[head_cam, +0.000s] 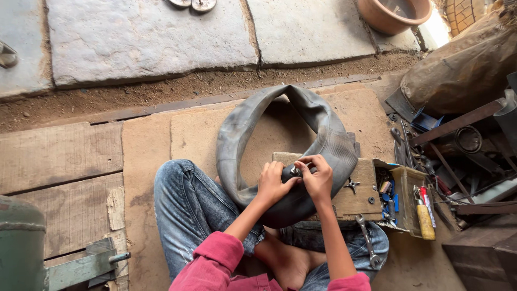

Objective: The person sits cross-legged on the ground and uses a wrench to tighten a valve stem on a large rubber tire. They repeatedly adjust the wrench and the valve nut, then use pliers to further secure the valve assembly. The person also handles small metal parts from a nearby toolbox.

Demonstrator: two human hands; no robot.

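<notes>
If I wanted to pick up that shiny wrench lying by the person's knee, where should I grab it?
Probably take the wrench by its long straight shaft in the middle, coming from above. It lies flat beside the jeans, by the wooden block, with its shaft bare. Its ends are wider and lumpier, so a grip there would likely feel less steady. Both hands, left hand and right hand, are busy on the rubber inner tube.

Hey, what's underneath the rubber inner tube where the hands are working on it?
The inner tube rests on a wooden block and the person's denim lap. Both hands, left hand and right hand, cover the valve area; the block's surface beneath the tube is hidden.
</notes>
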